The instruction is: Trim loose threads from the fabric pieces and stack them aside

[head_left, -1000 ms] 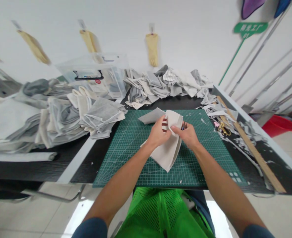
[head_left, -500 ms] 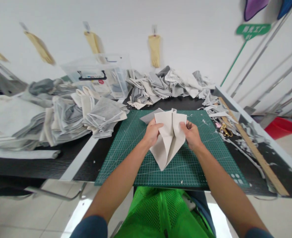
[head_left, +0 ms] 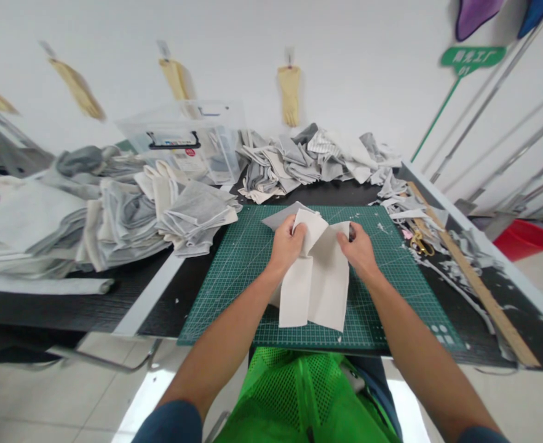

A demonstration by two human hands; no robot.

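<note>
Both hands grip a cream piece of fabric (head_left: 329, 277) above the green cutting mat (head_left: 234, 277). My left hand (head_left: 288, 241) pinches its upper left part, where a flap folds over. At the upper right edge, my right hand (head_left: 358, 246) is closed on the cloth, with a small dark thing showing by its fingers that I cannot make out. Below the hands the fabric hangs open in two panels with a crease between them. Behind it, a grey piece of fabric (head_left: 278, 216) lies on the mat, partly hidden.
Fabric piles (head_left: 197, 215) lie to the left, and another heap (head_left: 294, 160) along the back. A clear plastic box (head_left: 174, 132) stands at the back left. On the right are gold-handled scissors (head_left: 421, 243), scraps and a long wooden ruler (head_left: 478, 283). A red bucket (head_left: 524, 237) stands beyond.
The cream fabric has opened from a pointed, folded shape into two hanging panels. My left hand has turned and now folds the upper left part over; my right hand keeps its hold.
</note>
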